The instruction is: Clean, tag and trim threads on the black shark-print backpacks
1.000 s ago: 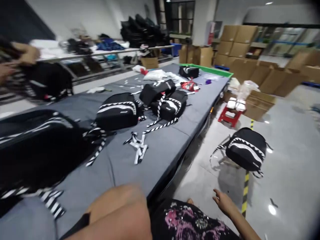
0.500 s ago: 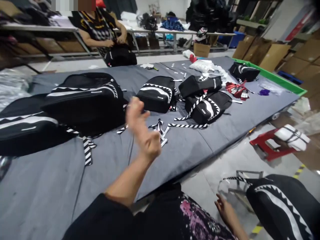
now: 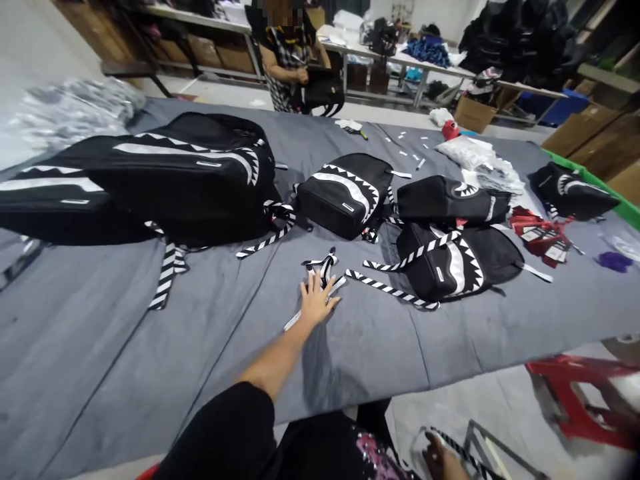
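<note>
My left hand (image 3: 316, 300) is spread with fingers apart over a small pile of black and white straps (image 3: 327, 267) on the grey-covered table (image 3: 280, 293). Behind that pile lies a black backpack (image 3: 345, 193) with a white shark-mouth print. Two more black backpacks, one (image 3: 457, 263) with striped straps, rest to the right of the pile. Low at the right, beside the table, my right hand (image 3: 437, 453) is near a striped strap (image 3: 460, 450); its fingers are dark and partly cut off, so its hold is unclear.
Large black backpacks (image 3: 200, 180) lie on the left of the table. Red tags (image 3: 540, 233) and a further backpack (image 3: 575, 190) are at the right. Across the table a person (image 3: 290, 60) handles a black bag (image 3: 323, 90). A red stool (image 3: 585, 400) stands on the floor.
My left hand has come down from the air to the strap pile and its fingers have spread. The view has shifted, and the backpack at the lower right has left the frame.
</note>
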### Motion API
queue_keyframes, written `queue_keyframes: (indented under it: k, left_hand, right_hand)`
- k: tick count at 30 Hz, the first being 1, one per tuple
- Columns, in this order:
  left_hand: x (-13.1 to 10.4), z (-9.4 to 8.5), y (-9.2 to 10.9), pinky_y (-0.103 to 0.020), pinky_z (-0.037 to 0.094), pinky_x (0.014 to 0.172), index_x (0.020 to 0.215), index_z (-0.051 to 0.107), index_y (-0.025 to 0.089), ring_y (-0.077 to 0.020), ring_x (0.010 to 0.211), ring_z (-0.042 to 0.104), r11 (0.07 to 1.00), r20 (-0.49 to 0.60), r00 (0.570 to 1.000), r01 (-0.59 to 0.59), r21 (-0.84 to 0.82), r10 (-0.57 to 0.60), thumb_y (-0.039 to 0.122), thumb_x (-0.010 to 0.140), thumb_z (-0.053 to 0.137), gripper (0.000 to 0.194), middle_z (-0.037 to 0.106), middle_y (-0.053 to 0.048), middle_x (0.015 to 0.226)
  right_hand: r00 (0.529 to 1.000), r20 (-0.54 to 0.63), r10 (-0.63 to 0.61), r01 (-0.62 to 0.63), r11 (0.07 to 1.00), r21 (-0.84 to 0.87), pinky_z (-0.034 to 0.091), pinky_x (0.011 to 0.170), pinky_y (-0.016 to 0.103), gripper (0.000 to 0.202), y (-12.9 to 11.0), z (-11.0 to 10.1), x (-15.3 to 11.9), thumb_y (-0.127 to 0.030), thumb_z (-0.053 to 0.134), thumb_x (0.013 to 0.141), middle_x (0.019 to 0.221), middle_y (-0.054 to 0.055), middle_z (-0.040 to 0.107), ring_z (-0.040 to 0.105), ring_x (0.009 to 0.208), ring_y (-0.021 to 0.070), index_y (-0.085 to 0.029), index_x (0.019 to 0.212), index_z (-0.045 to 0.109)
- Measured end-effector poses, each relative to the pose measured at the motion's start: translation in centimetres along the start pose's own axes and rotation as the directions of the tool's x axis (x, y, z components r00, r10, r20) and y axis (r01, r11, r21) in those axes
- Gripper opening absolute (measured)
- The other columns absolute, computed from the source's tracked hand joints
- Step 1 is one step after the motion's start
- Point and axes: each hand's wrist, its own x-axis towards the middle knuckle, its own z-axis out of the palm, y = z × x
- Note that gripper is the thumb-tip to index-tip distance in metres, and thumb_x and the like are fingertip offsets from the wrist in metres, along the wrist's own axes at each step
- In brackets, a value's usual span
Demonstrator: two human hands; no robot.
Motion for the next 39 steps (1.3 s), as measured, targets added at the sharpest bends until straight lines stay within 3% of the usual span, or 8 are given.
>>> queue_keyframes:
  k: [4,10,18,21,26,31,35,39]
  left_hand:
    - [1.7,0.0,0.3,-0.058,0.021,0.113,0.146,0.037,0.038,-0.0334,0.147,0.016,0.999,0.042,0.999,0.024,0.048,-0.026,0.053,0.093,0.041,0.055,0.024,-0.005,0.16]
    - [0.9,-0.3,-2.8,-0.06,0.024,0.111,0.146,0.039,0.027,-0.036,0.145,0.018,0.962,0.006,0.969,0.246,0.118,-0.248,0.046,0.095,0.035,0.055,0.035,-0.011,0.154]
    - [1.4,-0.5,-5.8,-0.056,0.029,0.108,0.146,0.041,0.02,-0.0352,0.143,0.023,0.89,-0.102,0.906,0.422,0.174,-0.41,0.045,0.096,0.03,0.057,0.038,-0.014,0.152]
    - [1.5,-0.4,-6.3,-0.059,0.03,0.107,0.146,0.041,0.018,-0.0357,0.143,0.023,0.881,-0.113,0.897,0.442,0.169,-0.428,0.046,0.096,0.027,0.058,0.039,-0.016,0.15]
    - [2.7,-1.8,-6.1,-0.07,0.018,0.107,0.148,0.035,0.016,-0.0428,0.146,0.009,0.88,-0.249,0.87,0.461,0.11,-0.425,0.046,0.096,0.025,0.061,0.019,-0.021,0.158]
    - [11.6,-7.6,-4.3,-0.068,0.018,0.109,0.153,0.021,0.014,-0.0458,0.146,0.001,0.847,-0.268,0.803,0.497,-0.192,-0.532,0.051,0.092,0.038,0.073,0.001,-0.023,0.16]
    - [21.7,-13.4,-1.7,-0.064,0.022,0.111,0.155,-0.001,0.017,-0.0426,0.147,-0.002,0.633,-0.135,0.691,0.542,-0.553,-0.71,0.059,0.09,0.041,0.088,-0.005,-0.023,0.16]
    - [29.3,-15.7,0.5,-0.063,0.024,0.11,0.153,-0.009,0.024,-0.0408,0.148,-0.001,0.487,-0.019,0.655,0.543,-0.684,-0.756,0.068,0.083,0.049,0.101,-0.007,-0.022,0.16]
  right_hand:
    - [0.987,0.018,-0.16,0.16,0.985,-0.059,0.053,0.087,0.034,0.058,-2.5,-9.1,9.1,-0.048,0.034,0.083,0.105,0.015,0.073,0.07,0.1,0.0265,-0.015,0.121,0.064]
    - [0.863,-0.242,-0.444,0.399,0.892,-0.211,0.054,0.088,0.038,0.044,-8.6,-21.4,18.3,-0.043,0.036,0.095,0.117,0.013,0.069,0.068,0.103,0.0258,-0.019,0.122,0.06]
    - [0.427,-0.511,-0.746,0.528,0.665,-0.529,0.047,0.098,0.047,0.038,-17.8,-26.7,23.5,-0.032,0.045,0.096,0.128,0.018,0.058,0.055,0.119,0.028,-0.015,0.13,0.052]
    - [0.378,-0.561,-0.736,0.437,0.676,-0.593,0.043,0.102,0.05,0.047,-21.3,-28.9,25.1,-0.032,0.046,0.096,0.142,0.02,0.046,0.044,0.132,0.031,-0.015,0.14,0.043]
    - [0.41,-0.645,-0.645,0.254,0.76,-0.598,0.031,0.11,0.055,0.065,-25.6,-34.4,28.1,-0.043,0.039,0.097,0.156,0.022,0.023,0.024,0.144,0.034,-0.013,0.152,0.022]
    - [0.403,-0.66,-0.634,0.177,0.762,-0.623,0.02,0.111,0.061,0.071,-29.4,-39.7,31.5,-0.051,0.032,0.097,0.158,0.023,0.017,0.015,0.146,0.0364,-0.01,0.154,0.016]
    - [0.401,-0.601,-0.691,0.222,0.71,-0.668,0.016,0.109,0.067,0.073,-33.6,-42.1,34.0,-0.056,0.027,0.097,0.158,0.024,0.015,0.014,0.145,0.0397,-0.01,0.153,0.018]
    - [0.392,-0.534,-0.749,0.245,0.644,-0.725,0.017,0.106,0.069,0.075,-36.8,-43.4,36.6,-0.063,0.022,0.095,0.157,0.022,0.019,0.017,0.143,0.0437,-0.014,0.152,0.027]
